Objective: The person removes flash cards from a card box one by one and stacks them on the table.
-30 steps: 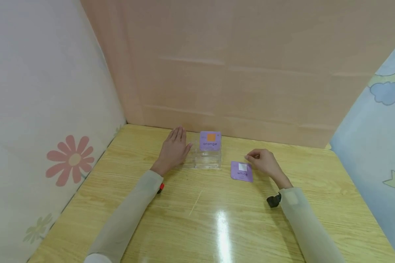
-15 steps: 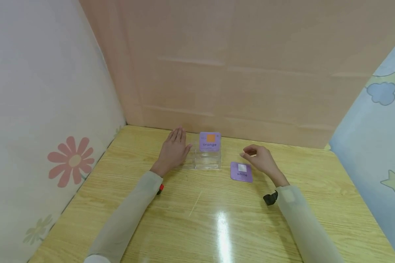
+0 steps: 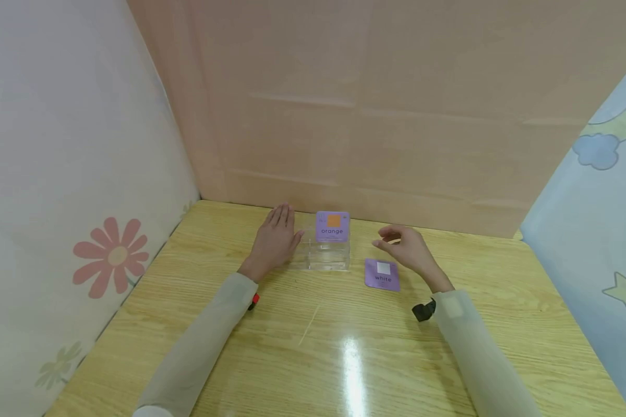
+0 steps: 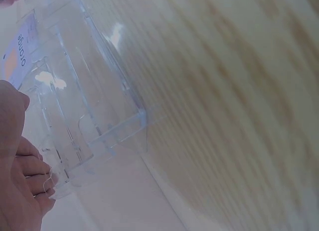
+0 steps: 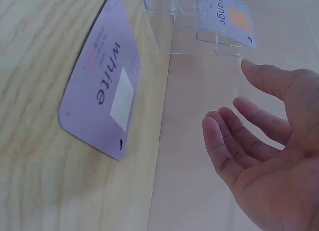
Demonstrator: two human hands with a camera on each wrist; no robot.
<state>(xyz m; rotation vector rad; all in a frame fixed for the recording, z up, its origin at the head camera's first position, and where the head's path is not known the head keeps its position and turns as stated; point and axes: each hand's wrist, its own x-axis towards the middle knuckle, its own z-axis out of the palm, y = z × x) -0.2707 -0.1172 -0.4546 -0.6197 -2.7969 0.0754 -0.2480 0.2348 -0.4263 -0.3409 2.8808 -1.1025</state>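
Observation:
A clear plastic holder (image 3: 330,260) with tiered slots stands near the back of the table. In its rear part a purple card reading "orange" (image 3: 332,226) is propped upright. My left hand (image 3: 273,242), fingers straight, rests against the holder's left side; the left wrist view shows its fingers (image 4: 37,171) beside the clear wall. A purple card reading "white" (image 3: 382,274) lies flat on the table right of the holder. Above and behind that card hovers my right hand (image 3: 408,250), fingers loosely bent, and the right wrist view shows nothing between thumb and fingers.
The wood-grain table (image 3: 271,359) carries a bright light reflection toward its front. A tan paper-like backdrop (image 3: 375,116) rises right behind the holder. Patterned walls flank the table, one with a pink flower (image 3: 116,256) on the left.
My right hand has moved left and slightly farther back, away from the white card, toward the holder. The left hand, both cards and the holder stay where they were.

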